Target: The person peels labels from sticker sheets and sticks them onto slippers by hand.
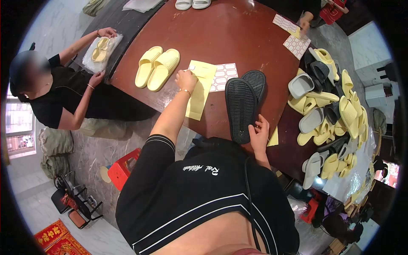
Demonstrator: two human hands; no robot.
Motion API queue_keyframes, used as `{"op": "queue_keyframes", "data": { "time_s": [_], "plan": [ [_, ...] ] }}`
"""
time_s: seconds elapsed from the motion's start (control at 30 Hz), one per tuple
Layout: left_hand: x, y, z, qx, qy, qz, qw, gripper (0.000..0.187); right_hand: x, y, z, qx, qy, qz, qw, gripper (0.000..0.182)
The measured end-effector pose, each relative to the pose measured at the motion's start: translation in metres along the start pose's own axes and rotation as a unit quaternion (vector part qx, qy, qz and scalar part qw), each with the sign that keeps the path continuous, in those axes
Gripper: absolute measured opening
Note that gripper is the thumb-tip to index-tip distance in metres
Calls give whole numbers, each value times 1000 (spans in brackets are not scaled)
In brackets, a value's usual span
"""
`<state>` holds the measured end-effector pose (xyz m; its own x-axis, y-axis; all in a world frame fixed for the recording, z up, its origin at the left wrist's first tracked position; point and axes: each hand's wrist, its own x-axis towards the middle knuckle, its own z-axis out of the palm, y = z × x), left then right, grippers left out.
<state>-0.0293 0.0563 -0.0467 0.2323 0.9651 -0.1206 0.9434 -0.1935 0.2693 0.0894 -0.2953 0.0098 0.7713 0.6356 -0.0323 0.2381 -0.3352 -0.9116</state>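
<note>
My left hand [187,80] is closed over the upper part of a yellow sheet [196,108]; what its fingertips pinch is too small to make out. Partly under that sheet lies a white sheet of red-bordered labels [224,76]. Two yellow slippers [157,70] stand side by side to the left of my left hand. A black slipper [240,110] lies sole up, overlapping a second black slipper [256,83]. My right hand [259,134] is beside the heel of the front black slipper, fingers apart, thumb near its edge.
A big pile of yellow, grey and black slippers [340,110] covers the right side. At left, a person [63,91] handles a bagged yellow pair [100,51]. Another person's hand [305,21] is near label sheets [296,44] at the back right. A red stool [123,168] stands below.
</note>
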Motion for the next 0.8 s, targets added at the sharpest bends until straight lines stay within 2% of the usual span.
{"op": "queue_keyframes", "data": {
  "time_s": [0.1,0.17,0.3,0.4,0.47,0.5,0.57,0.6,0.67,0.7,0.8],
  "plan": [
    [1,-1,4,-47,33,5,998,54,0,0,-1,11,4,-6,1000,52],
    [-8,9,-18,-52,-2,-69,996,59,1,1,-2,12,6,-8,1000,51],
    [1,3,-20,-68,-62,-93,991,64,3,4,1,41,9,-3,999,48],
    [4,-4,-11,-76,-46,-65,994,55,4,4,1,59,12,-5,998,45],
    [6,-7,-8,-83,-67,-32,994,44,4,5,0,63,11,-8,998,44],
    [8,-9,-7,-82,-67,-31,994,44,4,6,0,65,12,-12,998,42],
    [11,-11,-6,-124,-127,-29,984,36,4,5,-1,67,17,-16,997,41],
    [13,-10,-6,-124,-127,-25,984,36,3,5,-2,66,17,-12,998,40],
    [2,5,-26,-110,-50,-62,991,42,3,5,-3,65,28,-9,997,39],
    [2,8,-22,-80,-6,-69,994,52,2,8,-2,60,30,-16,998,38],
    [-4,15,-29,-22,1,-51,998,61,2,9,-2,53,35,-23,998,38]
  ]
}}
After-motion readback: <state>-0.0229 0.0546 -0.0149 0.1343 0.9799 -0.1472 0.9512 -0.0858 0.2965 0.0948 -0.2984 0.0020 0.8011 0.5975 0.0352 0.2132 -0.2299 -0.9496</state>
